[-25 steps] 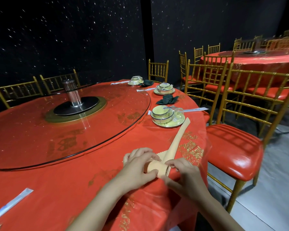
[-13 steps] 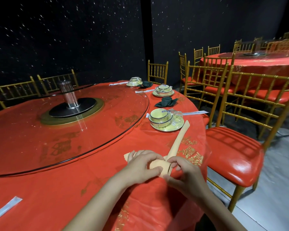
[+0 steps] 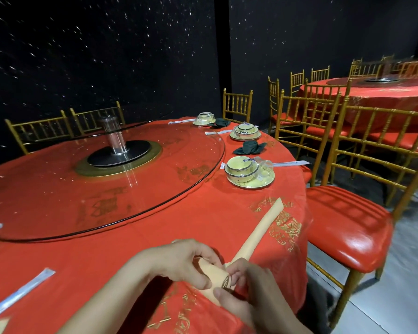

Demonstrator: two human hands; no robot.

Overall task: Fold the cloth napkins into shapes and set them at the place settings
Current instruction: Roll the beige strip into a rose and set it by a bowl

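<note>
Head cam: L hand [image 3: 179,261], R hand [image 3: 258,295] fingers [image 3: 235,266] pinch napkin [image 3: 258,235]; bowl set [image 3: 250,171] beyond tip, chair [image 3: 348,227] rt.

Banquet hall: round red-clothed tables [image 3: 155,237], gilt chairs [image 3: 377,150]

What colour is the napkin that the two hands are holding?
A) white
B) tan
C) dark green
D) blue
B: the napkin gripped by the left hand and the right hand is tan. The dark green napkin lies folded farther off.
</note>
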